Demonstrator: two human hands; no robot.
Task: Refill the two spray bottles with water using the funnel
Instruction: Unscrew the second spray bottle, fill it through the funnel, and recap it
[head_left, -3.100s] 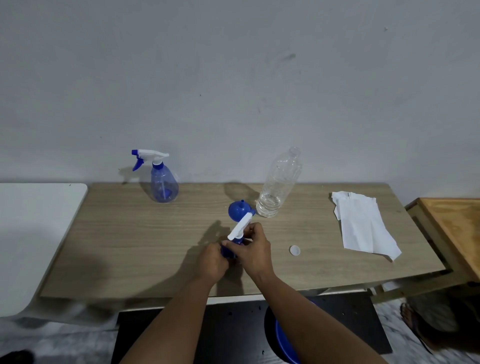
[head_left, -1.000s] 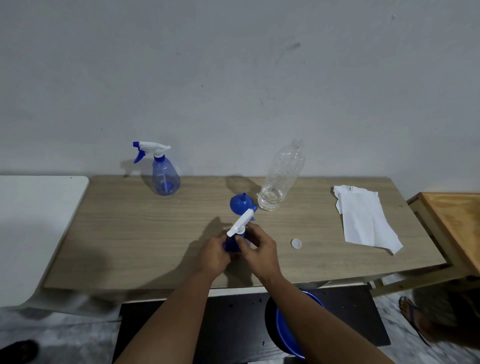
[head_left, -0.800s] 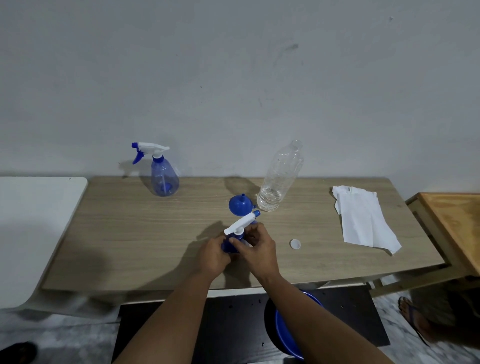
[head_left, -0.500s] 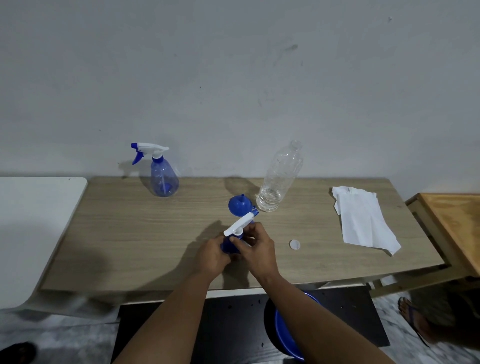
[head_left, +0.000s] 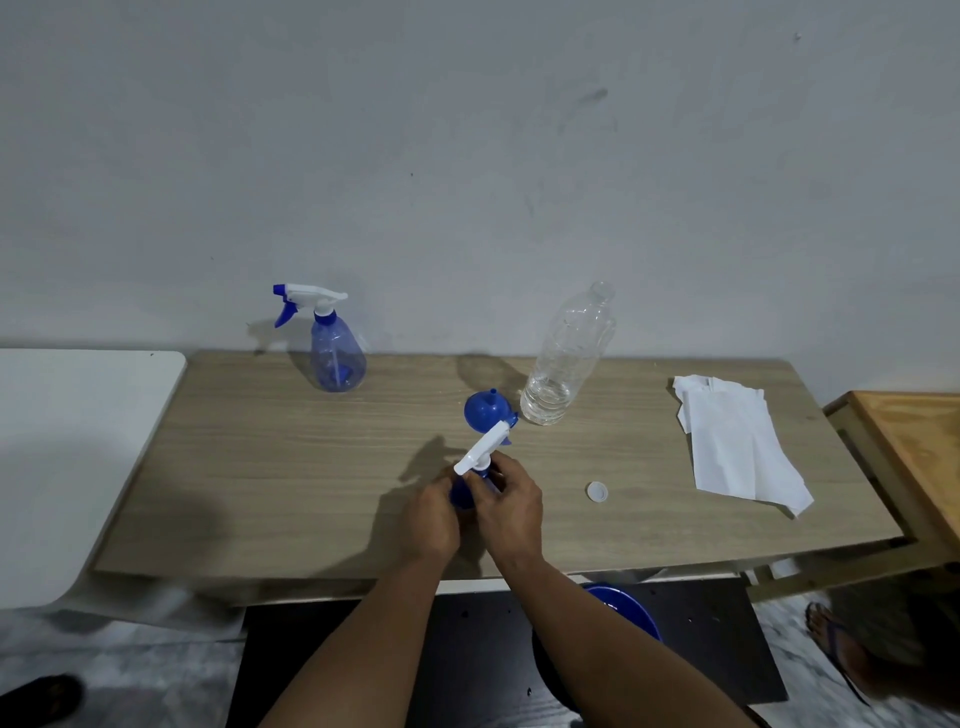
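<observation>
A blue spray bottle (head_left: 461, 496) stands near the table's front edge, mostly hidden by my hands. My left hand (head_left: 431, 517) wraps its body. My right hand (head_left: 511, 506) grips the collar under its white spray head (head_left: 483, 448), which points up and to the right. A second blue spray bottle (head_left: 332, 348) with its white head on stands at the back left. The blue funnel (head_left: 485, 410) lies upside down behind my hands. A clear plastic bottle (head_left: 566, 358), uncapped, holds a little water at its bottom beside the funnel.
A white bottle cap (head_left: 597, 491) lies right of my hands. White paper towels (head_left: 737, 447) lie at the table's right end. A blue basin (head_left: 626, 613) sits on the floor under the wooden table (head_left: 291, 467). A white surface (head_left: 62, 441) adjoins left, a wooden one (head_left: 924, 447) right.
The white spray head has turned a little in my right hand across the frames. Both hands stay on the near bottle in the same place.
</observation>
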